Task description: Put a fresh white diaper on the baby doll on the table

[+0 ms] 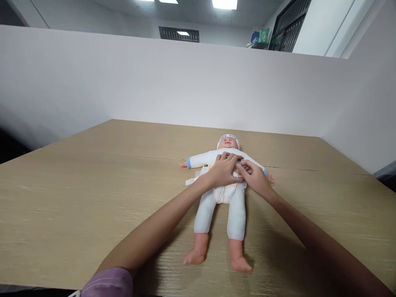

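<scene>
A baby doll (206,210) lies on its back on the table, head away from me, in a white outfit with blue cuffs and a white printed headband. Around its hips is a white diaper (225,194) with some yellowish print. A white diaper tab (190,181) sticks out loose at the left side. My left hand (225,168) rests over the front of the diaper and the belly, fingers spread. Close beside it, my right hand (251,174) pinches the diaper at the right side of the waist. The fingers hide the exact spot of the pinch.
The wood-grain table (77,194) stretches out on both sides, with a seam across it behind the doll. A white partition (185,82) rises at the far edge. Beyond it are a green package (264,35) and a dark-framed window (289,24).
</scene>
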`<state>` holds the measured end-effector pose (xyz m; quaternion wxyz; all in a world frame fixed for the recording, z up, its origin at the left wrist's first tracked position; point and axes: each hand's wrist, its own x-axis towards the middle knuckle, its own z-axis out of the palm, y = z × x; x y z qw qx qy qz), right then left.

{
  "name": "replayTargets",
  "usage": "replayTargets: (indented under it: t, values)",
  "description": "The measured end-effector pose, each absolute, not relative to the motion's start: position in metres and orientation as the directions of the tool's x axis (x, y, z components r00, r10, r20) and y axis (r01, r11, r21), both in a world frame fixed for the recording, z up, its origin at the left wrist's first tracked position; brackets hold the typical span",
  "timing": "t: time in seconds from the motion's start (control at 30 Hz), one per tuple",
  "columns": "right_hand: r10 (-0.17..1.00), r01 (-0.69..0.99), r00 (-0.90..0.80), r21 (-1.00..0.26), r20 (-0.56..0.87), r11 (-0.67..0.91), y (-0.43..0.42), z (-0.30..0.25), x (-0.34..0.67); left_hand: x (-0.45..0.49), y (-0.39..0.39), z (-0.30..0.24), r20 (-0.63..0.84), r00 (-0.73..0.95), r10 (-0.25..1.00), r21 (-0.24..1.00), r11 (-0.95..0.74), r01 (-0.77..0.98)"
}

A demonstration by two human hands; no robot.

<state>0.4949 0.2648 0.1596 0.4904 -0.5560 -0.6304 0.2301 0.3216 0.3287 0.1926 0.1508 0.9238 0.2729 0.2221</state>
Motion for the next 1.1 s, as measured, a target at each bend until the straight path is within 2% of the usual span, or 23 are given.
replayTargets:
  t: [0.1, 0.17, 0.27, 0.33, 0.4, 0.5, 0.7, 0.8, 0.93, 1.0, 1.1]
  values:
    - [0.826, 0.619, -0.012, -0.644, 0.564, 0.449, 0.234, 0.152, 0.494, 0.315, 0.337, 0.197, 0.297, 0.783, 0.546, 0.507, -0.785, 0.356]
    - [0.792, 0.654, -0.151, -0.541, 0.592, 0.529, 0.219, 0.145, 0.496, 0.308, 0.344, 0.200, 0.282, 0.807, 0.519, 0.623, -0.738, 0.258]
    - [0.778, 0.671, -0.261, -0.472, 0.572, 0.572, 0.212, 0.134, 0.501, 0.291, 0.352, 0.198, 0.325, 0.769, 0.550, 0.737, -0.657, 0.158]
    - [0.769, 0.671, -0.274, -0.458, 0.578, 0.583, 0.214, 0.128, 0.505, 0.274, 0.355, 0.188, 0.380, 0.682, 0.625, 0.710, -0.670, 0.218]
    - [0.763, 0.663, -0.267, -0.462, 0.588, 0.589, 0.216, 0.125, 0.507, 0.252, 0.355, 0.175, 0.433, 0.592, 0.680, 0.624, -0.700, 0.347]
    - [0.739, 0.661, -0.250, -0.447, 0.626, 0.602, 0.215, 0.128, 0.506, 0.214, 0.351, 0.153, 0.458, 0.544, 0.703, 0.486, -0.711, 0.509]
    - [0.660, 0.715, -0.160, -0.375, 0.734, 0.590, 0.226, 0.163, 0.479, 0.177, 0.341, 0.132, 0.310, 0.499, 0.809, 0.333, -0.584, 0.740]
    - [0.741, 0.754, -0.193, -0.386, 0.644, 0.532, 0.245, 0.185, 0.455, 0.180, 0.338, 0.131, 0.239, 0.457, 0.857, 0.409, -0.515, 0.753]
    - [0.890, 0.873, -0.149, -0.365, 0.431, 0.323, 0.270, 0.203, 0.430, 0.179, 0.342, 0.132, 0.181, 0.410, 0.894, 0.581, -0.433, 0.689]
    - [0.926, 0.908, -0.111, -0.341, 0.361, 0.242, 0.277, 0.204, 0.424, 0.176, 0.347, 0.135, 0.166, 0.404, 0.899, 0.655, -0.407, 0.637]
    - [0.937, 0.920, -0.106, -0.324, 0.334, 0.220, 0.282, 0.202, 0.424, 0.177, 0.354, 0.145, 0.182, 0.388, 0.904, 0.772, -0.375, 0.513]
